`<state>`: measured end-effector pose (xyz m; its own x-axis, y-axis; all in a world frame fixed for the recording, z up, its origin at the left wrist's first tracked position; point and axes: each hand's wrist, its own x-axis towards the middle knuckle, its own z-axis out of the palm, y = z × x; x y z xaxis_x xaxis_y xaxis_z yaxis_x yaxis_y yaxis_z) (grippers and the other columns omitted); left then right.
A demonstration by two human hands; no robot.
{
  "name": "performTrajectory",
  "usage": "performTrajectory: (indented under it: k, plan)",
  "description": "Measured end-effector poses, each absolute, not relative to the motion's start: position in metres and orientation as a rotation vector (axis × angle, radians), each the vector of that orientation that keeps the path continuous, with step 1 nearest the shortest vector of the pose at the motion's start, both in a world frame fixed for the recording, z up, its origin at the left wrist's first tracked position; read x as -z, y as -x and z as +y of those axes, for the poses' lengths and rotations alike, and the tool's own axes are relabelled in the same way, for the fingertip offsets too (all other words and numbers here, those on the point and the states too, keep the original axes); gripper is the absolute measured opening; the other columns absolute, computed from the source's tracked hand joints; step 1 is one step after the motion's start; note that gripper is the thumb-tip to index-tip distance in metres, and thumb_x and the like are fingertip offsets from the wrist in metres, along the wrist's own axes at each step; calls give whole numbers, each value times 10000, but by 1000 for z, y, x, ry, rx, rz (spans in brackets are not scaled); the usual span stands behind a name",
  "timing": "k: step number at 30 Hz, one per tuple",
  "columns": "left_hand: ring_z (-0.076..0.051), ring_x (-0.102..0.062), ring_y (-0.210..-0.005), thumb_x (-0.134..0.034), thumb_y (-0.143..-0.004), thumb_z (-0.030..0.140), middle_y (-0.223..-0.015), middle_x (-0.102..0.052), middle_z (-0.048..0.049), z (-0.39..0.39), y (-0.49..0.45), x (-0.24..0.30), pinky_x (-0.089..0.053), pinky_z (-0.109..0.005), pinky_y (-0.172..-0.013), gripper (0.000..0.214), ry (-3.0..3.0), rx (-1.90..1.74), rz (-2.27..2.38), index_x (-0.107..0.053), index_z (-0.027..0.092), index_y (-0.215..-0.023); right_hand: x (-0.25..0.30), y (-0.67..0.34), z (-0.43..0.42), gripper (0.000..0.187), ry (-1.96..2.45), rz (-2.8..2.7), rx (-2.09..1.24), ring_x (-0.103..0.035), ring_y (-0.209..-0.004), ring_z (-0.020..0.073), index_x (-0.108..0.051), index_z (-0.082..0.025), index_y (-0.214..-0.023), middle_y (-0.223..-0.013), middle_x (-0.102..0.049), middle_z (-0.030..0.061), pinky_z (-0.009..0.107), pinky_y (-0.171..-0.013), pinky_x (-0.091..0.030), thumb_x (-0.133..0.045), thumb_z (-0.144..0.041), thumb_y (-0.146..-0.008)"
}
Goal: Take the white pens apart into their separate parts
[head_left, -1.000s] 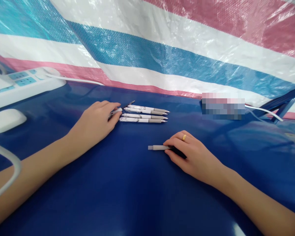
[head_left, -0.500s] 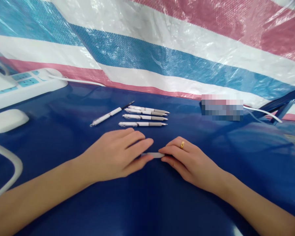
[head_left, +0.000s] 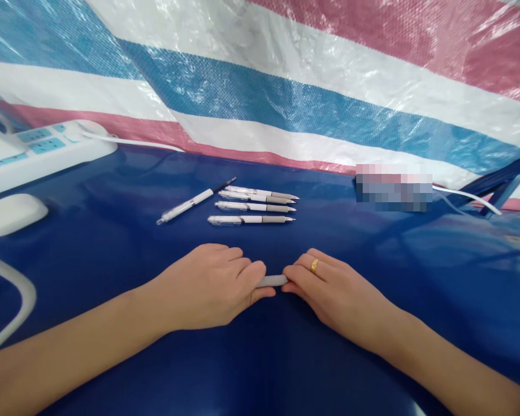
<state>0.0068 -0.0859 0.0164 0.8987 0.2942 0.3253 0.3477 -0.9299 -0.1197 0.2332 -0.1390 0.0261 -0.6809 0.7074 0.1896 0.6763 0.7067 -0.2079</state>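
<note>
- left hand (head_left: 208,287): lies palm down on the blue sheet just below frame centre, fingers curled in and pinching the left end of a pale grey pen barrel (head_left: 271,281)
- right hand (head_left: 338,296): palm down and mirroring the left, its fingers closed on the barrel's right end; a gold ring (head_left: 314,266) sits on one finger
- the pale grey pen barrel: lies level between the two hands, touching both, low and just right of frame centre; the fingers hide both ends, so it is hard to say whether it is a whole pen or only part of one
- white pens (head_left: 251,205): four lie nearly parallel in a tight row above the hands, tips pointing right, well clear of the fingers
- angled pen (head_left: 190,203): a fifth lies tilted just left of the row, its dark tip pointing to the upper right
- glossy dark blue sheet (head_left: 260,370): covers the work surface beneath everything
- white power strip (head_left: 39,153): sits at the upper left, with a white cable (head_left: 130,141) running right from it
- white rounded object (head_left: 8,214): lies below the power strip at the far left
- striped woven plastic tarp (head_left: 286,98): in pink, white and blue, it fills the top of the frame
</note>
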Motion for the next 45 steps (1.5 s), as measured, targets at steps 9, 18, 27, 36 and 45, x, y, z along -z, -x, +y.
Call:
performTrajectory:
  k: [9,18,27,36,45]
  plan:
    - [-165,-464,-489,-321,-1012,327,-544,-506,7,-89,-8,-18,-288,-308,-482,383,3044,462,-560,-471,197,-684,-30,-235,-146,197,1101,-2517,-124,-513,-699,176,-620,-139,-904,-772,-591,39,339,-678,-459,-447,-166,-995]
    - [-164,-487,-480,-282,-1020,323,-553,-517,3,-90,-7,-18,-314,-304,-464,399,3010,433,-604,-486,193,-702,-31,-231,-142,205,1221,-2379,-660,-590,-738,159,-583,-180,-950,-832,-626,16,297,-676,-474,-404,-251,-1021]
    - [-174,-539,-555,-312,-1016,273,-689,-576,8,-89,-6,-16,-356,-309,-481,249,3046,455,-604,-534,169,-976,-27,-232,-144,72,1226,-2204,-664,-596,-752,129,-625,-216,-990,-847,-641,-8,248,-696,-475,-567,-226,-949]
    - [-172,-499,-703,-377,-986,208,-835,-561,-51,-85,-8,-20,-432,-307,-639,248,3126,610,-586,-589,148,-872,-24,-230,-147,114,1117,-2178,-476,-616,-783,125,-612,-186,-1047,-897,-669,27,230,-718,-513,-530,-169,-968]
    - [-133,-486,-670,-384,-1003,235,-800,-488,-13,-84,-4,-24,-391,-258,-588,239,3409,557,-694,-613,165,-1003,-33,-238,-143,180,764,-2412,-37,-605,-810,185,-603,-42,-1084,-887,-678,107,317,-724,-541,-551,-26,-912]
